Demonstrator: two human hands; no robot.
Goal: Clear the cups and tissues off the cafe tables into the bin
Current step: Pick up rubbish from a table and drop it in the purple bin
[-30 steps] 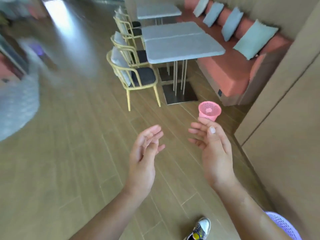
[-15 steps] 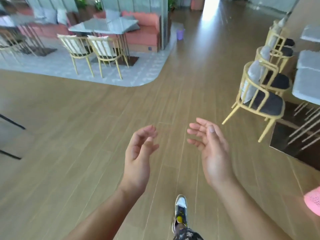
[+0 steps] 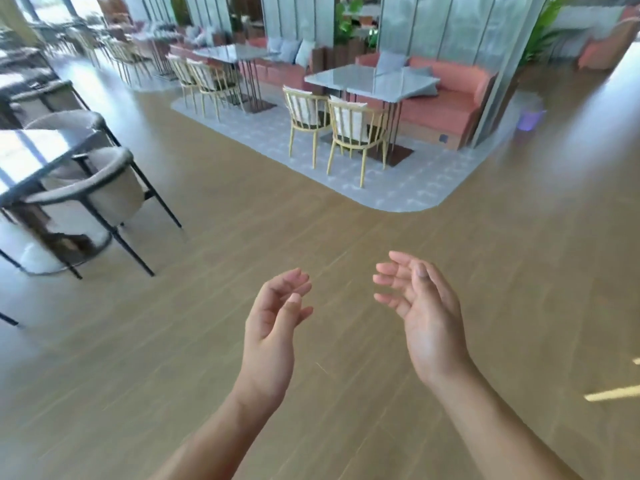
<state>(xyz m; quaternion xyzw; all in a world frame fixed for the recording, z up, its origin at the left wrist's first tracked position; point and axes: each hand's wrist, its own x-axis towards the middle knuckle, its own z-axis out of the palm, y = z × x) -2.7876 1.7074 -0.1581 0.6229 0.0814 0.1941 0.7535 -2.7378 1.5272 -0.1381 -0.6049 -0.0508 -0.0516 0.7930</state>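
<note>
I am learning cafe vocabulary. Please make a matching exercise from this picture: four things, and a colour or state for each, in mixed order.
Things:
1 sofa
2 wooden chair
3 armchair legs
4 left hand

Colour or state:
a black
b empty and open
c coral
d yellow

Pairs: 1-c, 2-d, 3-a, 4-b

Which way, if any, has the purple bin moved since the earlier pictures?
No. The purple bin still stands just right of the grey partition at the end of the coral sofa; only the view turned.
</note>
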